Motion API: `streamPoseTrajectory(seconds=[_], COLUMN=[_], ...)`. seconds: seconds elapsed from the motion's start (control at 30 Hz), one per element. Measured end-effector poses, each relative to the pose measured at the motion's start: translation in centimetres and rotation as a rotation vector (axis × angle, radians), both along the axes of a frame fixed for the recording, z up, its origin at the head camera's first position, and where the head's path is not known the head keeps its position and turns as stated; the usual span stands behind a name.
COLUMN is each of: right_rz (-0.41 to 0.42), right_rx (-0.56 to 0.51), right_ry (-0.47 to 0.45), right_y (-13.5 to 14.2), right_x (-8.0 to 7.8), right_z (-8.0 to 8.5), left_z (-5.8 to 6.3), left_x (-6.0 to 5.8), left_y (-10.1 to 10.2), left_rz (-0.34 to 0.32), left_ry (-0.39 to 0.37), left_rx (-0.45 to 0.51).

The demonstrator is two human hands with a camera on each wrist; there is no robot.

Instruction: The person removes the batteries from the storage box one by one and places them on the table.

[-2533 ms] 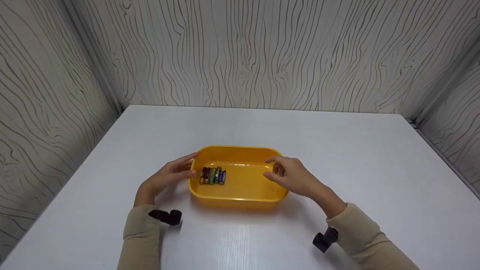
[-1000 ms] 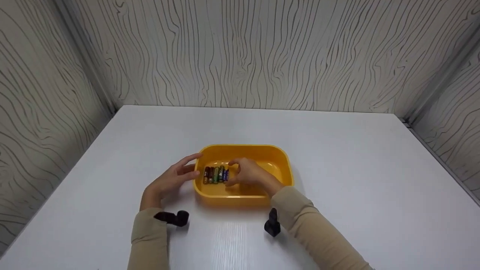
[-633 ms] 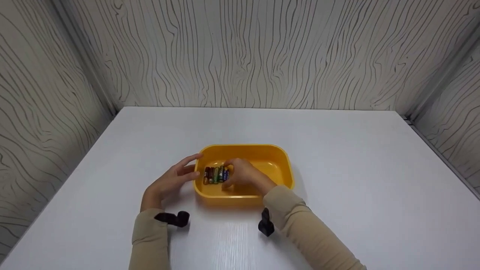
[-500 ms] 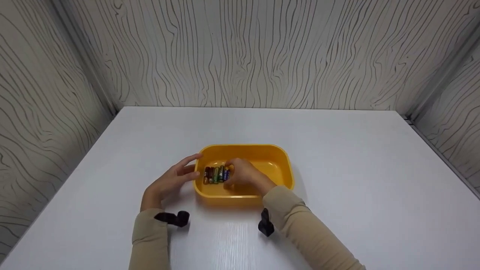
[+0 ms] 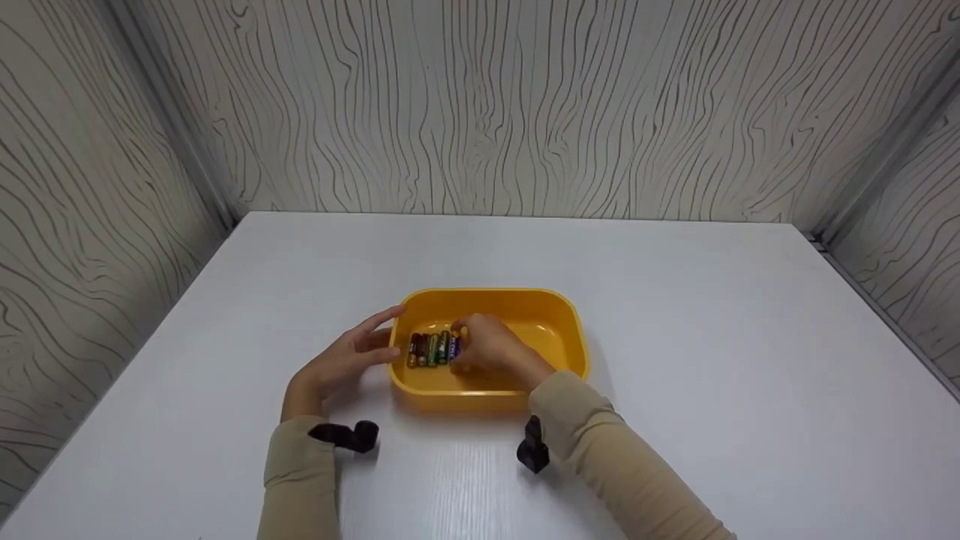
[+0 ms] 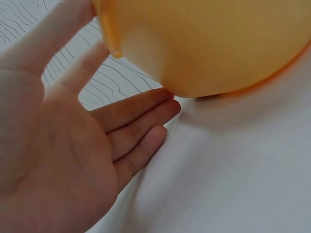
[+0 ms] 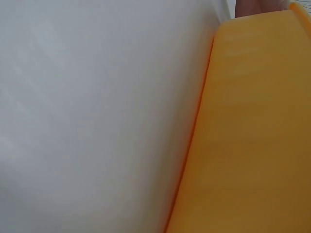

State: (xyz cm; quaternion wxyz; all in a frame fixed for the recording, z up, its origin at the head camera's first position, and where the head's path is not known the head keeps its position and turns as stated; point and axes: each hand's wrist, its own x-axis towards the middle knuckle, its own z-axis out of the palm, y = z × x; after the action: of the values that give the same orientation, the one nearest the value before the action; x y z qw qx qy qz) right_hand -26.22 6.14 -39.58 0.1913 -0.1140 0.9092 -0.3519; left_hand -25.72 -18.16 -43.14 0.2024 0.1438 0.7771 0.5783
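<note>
A yellow plastic tub (image 5: 480, 394) stands on the white table, with several batteries (image 5: 423, 351) lying side by side at its left end. My right hand (image 5: 495, 346) reaches over the near rim into it. Thumb and forefinger pinch the two ends of a purple-blue battery (image 5: 454, 347), the rightmost of the row. At the tub's left end is my left hand (image 5: 341, 363), thumb and fingers spread along the rim. In the left wrist view, the left hand's fingers (image 6: 141, 114) are fairly straight against the tub's outer wall (image 6: 218, 43). The right wrist view misses the right hand's grip.
White tabletop (image 5: 675, 315) surrounds the tub. Wood-grain patterned panels (image 5: 480, 112) rise behind the table and at both sides. A black wrist camera (image 5: 360, 436) sits on the left sleeve, another black camera (image 5: 533, 450) on the right.
My right hand has moved left from the tub's right end to the row of batteries, and its thumb and forefinger have closed on the purple-blue one. The left hand stays at the rim.
</note>
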Motion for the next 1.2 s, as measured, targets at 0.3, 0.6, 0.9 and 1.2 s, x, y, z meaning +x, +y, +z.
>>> streamPoseTrajectory(seconds=[0.3, 0.6, 0.9, 1.2], right_rz=[0.056, 0.169, 0.197, 0.169], right_rx=[-0.013, -0.011, -0.071, -0.213], right_ry=[0.003, 0.123, 0.125, 0.106], right_y=[0.3, 0.9, 1.8, 4.2], right_x=[0.2, 0.5, 0.9, 1.0], right_z=[1.0, 2.0, 2.8, 3.3], left_z=[0.0, 0.0, -0.1, 0.0], left_x=[0.1, 0.1, 0.0, 0.1], left_y=[0.0, -0.1, 0.0, 0.1], left_rz=[0.038, 0.028, 0.016, 0.027], left_ry=[-0.014, -0.024, -0.006, -0.009], left_rx=[-0.020, -0.024, -0.017, -0.024])
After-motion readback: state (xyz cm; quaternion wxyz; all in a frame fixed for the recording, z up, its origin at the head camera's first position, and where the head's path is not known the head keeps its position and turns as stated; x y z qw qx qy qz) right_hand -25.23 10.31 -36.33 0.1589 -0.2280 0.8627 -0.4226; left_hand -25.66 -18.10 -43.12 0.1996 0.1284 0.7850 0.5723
